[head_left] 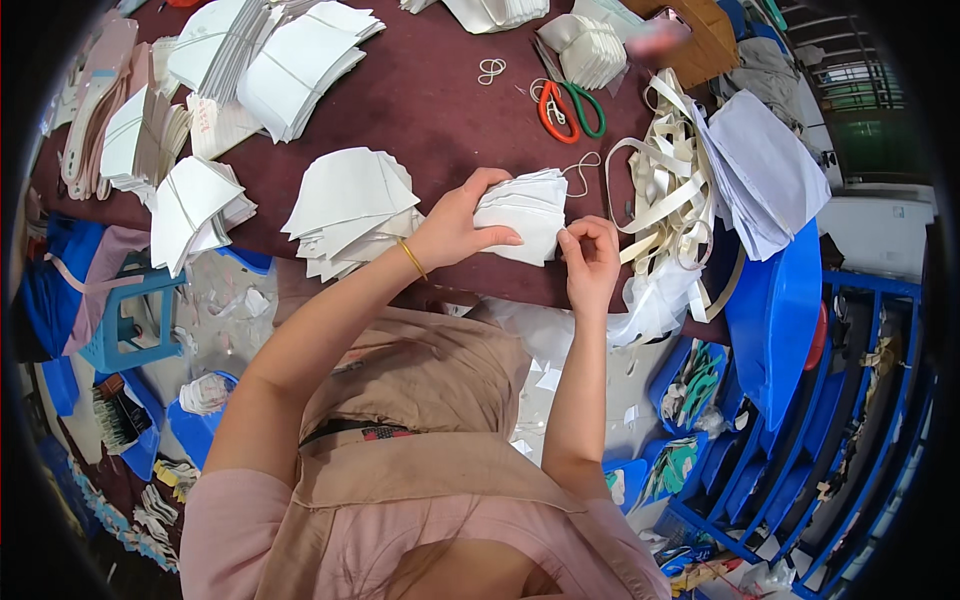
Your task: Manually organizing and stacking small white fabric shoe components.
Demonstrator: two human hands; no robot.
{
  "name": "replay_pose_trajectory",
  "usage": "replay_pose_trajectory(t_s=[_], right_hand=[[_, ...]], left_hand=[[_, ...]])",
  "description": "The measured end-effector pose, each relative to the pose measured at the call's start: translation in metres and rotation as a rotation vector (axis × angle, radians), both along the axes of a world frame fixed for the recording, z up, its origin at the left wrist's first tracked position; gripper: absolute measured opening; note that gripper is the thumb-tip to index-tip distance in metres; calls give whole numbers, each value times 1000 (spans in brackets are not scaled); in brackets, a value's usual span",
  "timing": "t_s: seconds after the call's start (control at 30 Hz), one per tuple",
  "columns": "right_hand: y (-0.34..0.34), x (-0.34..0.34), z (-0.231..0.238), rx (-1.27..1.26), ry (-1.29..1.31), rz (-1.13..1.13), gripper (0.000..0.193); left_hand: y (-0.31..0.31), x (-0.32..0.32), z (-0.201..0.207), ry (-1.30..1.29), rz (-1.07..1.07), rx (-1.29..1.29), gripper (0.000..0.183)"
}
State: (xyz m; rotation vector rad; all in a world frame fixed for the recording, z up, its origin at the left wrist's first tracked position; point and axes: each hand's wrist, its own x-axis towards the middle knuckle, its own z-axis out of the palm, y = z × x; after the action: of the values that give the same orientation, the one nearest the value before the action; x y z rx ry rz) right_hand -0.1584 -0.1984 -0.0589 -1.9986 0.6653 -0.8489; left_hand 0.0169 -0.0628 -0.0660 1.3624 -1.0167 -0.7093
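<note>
Stack of white pieces (525,218) held between two hands at the near edge of a dark red worktop (440,110).

The stack is gripped by the left hand (462,225), with the thumb laid across the top and the fingers curled around the far side; its right edge is met by the right hand (592,262), whose thumb and forefinger are drawn nearly together (whether a piece is pinched there cannot be told). A fanned pile of similar pieces (352,200) is set to the stack's left, and a tied bundle (303,68) is seen farther off, beyond it to the left. Just past the stack's far right corner a thin white cord (584,170) is looped, and scissors with a red handle (551,122) are placed beyond. Cream straps (662,165) are heaped to the stack's right.
</note>
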Motion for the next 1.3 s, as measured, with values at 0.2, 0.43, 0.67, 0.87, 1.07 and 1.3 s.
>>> replay_pose_trajectory(t_s=[0.2, 0.43, 0.67, 0.87, 1.07, 1.3], right_hand=[[12, -2, -10, 633, -335, -39, 10], [15, 0, 3, 493, -397, -11, 10], [0, -2, 17, 191, -291, 28, 10], [5, 7, 19, 270, -308, 21, 16], [-1, 15, 23, 202, -193, 19, 20], [-19, 19, 69, 419, 455, 253, 21]], left_hand=[[0, 0, -3, -8, -12, -2, 69], [2, 1, -3, -60, -43, -3, 69], [2, 1, -7, -100, -62, -27, 67], [3, 2, -5, -133, -69, -17, 66], [2, 0, -2, -87, -50, 9, 62], [5, -1, -2, -130, -39, 3, 55]])
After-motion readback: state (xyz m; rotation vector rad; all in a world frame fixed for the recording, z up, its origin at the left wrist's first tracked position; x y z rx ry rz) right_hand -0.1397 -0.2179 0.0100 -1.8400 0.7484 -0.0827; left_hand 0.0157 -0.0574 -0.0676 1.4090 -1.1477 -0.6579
